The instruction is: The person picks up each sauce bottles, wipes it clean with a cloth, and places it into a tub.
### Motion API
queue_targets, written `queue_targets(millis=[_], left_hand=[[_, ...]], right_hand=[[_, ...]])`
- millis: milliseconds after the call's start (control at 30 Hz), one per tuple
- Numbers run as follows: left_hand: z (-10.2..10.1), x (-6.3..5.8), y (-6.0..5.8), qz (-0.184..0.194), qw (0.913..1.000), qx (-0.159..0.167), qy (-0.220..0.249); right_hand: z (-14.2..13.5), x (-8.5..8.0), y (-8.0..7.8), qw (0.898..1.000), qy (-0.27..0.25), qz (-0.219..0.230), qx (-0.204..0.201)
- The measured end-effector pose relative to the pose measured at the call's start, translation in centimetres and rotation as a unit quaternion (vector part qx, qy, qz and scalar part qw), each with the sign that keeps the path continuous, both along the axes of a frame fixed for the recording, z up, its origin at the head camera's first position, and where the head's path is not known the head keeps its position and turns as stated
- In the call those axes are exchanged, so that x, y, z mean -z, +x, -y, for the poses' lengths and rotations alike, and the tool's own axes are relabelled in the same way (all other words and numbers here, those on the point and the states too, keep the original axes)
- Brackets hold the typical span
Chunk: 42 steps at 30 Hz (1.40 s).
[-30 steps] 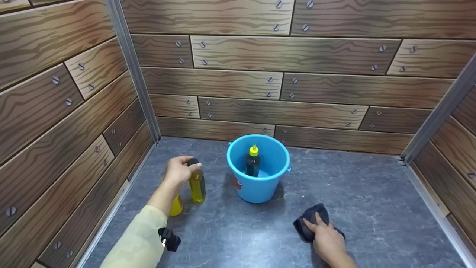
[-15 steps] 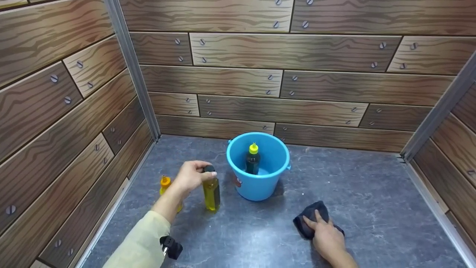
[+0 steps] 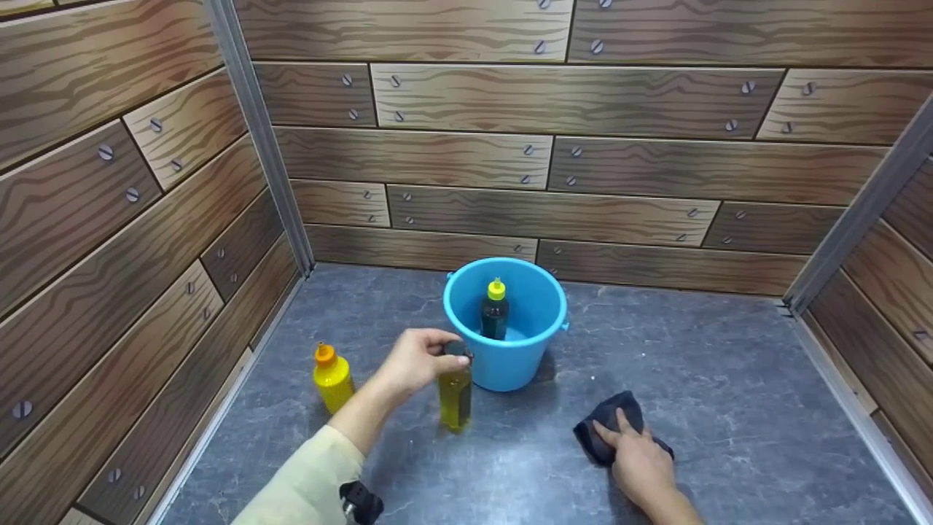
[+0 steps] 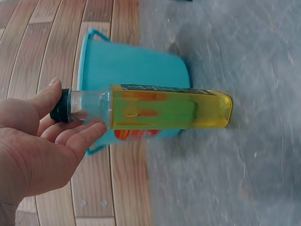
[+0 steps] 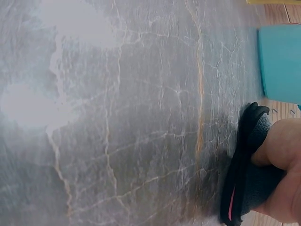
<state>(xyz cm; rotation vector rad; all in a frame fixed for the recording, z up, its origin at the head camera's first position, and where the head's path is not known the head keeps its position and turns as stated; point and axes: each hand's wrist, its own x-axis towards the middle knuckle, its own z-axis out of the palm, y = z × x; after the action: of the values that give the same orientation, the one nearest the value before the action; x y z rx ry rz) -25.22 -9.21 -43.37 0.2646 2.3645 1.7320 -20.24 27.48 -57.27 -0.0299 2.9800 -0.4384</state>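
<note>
My left hand (image 3: 417, 362) pinches the dark cap and neck of a clear bottle of yellow oil (image 3: 455, 402), which hangs upright in front of the bucket. In the left wrist view the oil bottle (image 4: 174, 108) shows a dark label along one side, with thumb and fingers about its cap. On the right, my right hand (image 3: 641, 467) presses a folded dark cloth (image 3: 609, 426) to the floor with spread fingers. The right wrist view shows the cloth (image 5: 240, 165) under the fingers, its edge carrying a pink-red strip.
A blue bucket (image 3: 506, 370) stands behind the oil bottle, holding a dark bottle with a yellow cap (image 3: 495, 313). A yellow squeeze bottle (image 3: 333, 383) with an orange cap stands left, close to my left forearm. Plank-patterned walls (image 3: 466, 160) bound the grey floor (image 3: 700, 350).
My left hand has carried the oil bottle rightward and nearer, from beside the yellow squeeze bottle to the bucket's front. The squeeze bottle has come into full view. My right hand stays on the cloth.
</note>
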Motion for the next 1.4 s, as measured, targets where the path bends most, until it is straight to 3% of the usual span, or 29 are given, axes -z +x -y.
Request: queue_targets(millis=[267,667,967,1233,1400], left_hand=[[-3.1,0.4,0.8,-0.002,0.9988,0.04,0.03],[-7.4,0.2,1.7,0.005,0.9981,0.049,0.037],[-7.7,0.3,1.8,0.012,0.9973,0.065,0.033],[-7.5,0.0,1.7,0.011,0.9966,0.078,0.024],[-7.6,0.0,1.7,0.02,0.9973,0.069,0.019]], right_hand=[[0.1,-0.1,0.1,1.0,0.003,-0.004,-0.006],[0.1,-0.2,0.1,1.0,0.01,0.012,-0.003],[0.2,0.0,0.5,1.0,0.017,-0.001,-0.008],[-0.1,-0.2,0.8,1.0,0.001,0.017,-0.018],[0.0,-0.5,1.4,0.999,-0.035,-0.023,-0.017]])
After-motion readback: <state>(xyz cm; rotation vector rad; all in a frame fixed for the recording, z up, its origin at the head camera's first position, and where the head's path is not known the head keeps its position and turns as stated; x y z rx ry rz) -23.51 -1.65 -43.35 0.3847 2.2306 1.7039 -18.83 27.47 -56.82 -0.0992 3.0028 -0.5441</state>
